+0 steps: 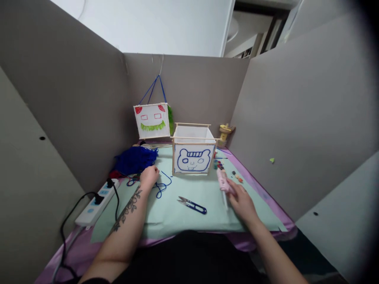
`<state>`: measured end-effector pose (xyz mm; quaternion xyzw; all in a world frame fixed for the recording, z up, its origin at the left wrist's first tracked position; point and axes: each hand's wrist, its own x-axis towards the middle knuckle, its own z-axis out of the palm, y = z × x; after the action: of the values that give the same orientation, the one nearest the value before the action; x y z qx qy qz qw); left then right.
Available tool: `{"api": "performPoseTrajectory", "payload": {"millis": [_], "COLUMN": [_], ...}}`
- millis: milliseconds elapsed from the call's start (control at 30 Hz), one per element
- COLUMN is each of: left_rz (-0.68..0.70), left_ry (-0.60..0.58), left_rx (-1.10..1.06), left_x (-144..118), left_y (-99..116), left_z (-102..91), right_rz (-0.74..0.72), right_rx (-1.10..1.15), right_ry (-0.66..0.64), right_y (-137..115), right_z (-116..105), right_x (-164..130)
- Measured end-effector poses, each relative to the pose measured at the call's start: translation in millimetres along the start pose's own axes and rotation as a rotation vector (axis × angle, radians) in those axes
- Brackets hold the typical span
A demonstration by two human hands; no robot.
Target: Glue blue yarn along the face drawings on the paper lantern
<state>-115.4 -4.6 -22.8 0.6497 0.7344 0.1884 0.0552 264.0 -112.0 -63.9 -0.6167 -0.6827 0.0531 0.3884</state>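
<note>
My left hand is closed, its fingertips pinched together beside a heap of blue yarn. A loose blue strand curls on the paper by the wrist; what the fingers hold, if anything, is too small to make out. In my right hand is a pink hot glue gun, with a pale stick hanging below it. Between the hands lies a pair of dark blue thread snips. Behind them stands a white box lantern with wooden stick edges, an open top and a blue bear face drawn on its front.
Another lantern, with red and green decoration, hangs by blue cords at the back left. A white power strip with black cables lies on the left. Small coloured pieces and a yellow item are at the right. Grey partitions enclose the table.
</note>
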Motion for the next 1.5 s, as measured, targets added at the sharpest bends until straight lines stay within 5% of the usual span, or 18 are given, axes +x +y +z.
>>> {"api": "performPoseTrajectory", "payload": {"millis": [167,533,700,833,933,1067,1300,1500], "left_rz": [0.069,0.255,0.264,0.33,0.427,0.466,0.456,0.453], "left_ry": [-0.049,-0.222,-0.214,-0.231,-0.438,-0.646,-0.612,-0.614], "left_rx": [0.011,0.044,-0.088,-0.353,-0.67,-0.901,-0.687,-0.837], "left_x": [-11.4,-35.6,-27.1,-23.9,-27.3,-27.4,-14.6,-19.0], "left_y": [17.3,31.3,26.9,21.3,19.9,19.2,15.5,20.0], "left_z": [5.4,8.7,14.1,4.7,-8.1,-11.4,7.5,0.8], "right_rz": [0.012,0.123,0.042,-0.168,-0.158,-0.092,-0.216,0.029], "right_rx": [-0.315,-0.474,-0.391,-0.154,-0.142,-0.03,0.127,0.099], "right_ry": [-0.146,-0.13,-0.031,-0.385,-0.495,-0.616,-0.723,-0.58], "right_y": [1.2,31.5,-16.8,-79.8,-106.7,-112.9,-118.0,-108.5], "right_z": [1.3,2.9,4.2,23.1,37.8,45.5,21.0,10.7], "right_x": [2.4,8.9,3.6,-6.2,-8.3,-4.1,-13.2,-8.0]}}
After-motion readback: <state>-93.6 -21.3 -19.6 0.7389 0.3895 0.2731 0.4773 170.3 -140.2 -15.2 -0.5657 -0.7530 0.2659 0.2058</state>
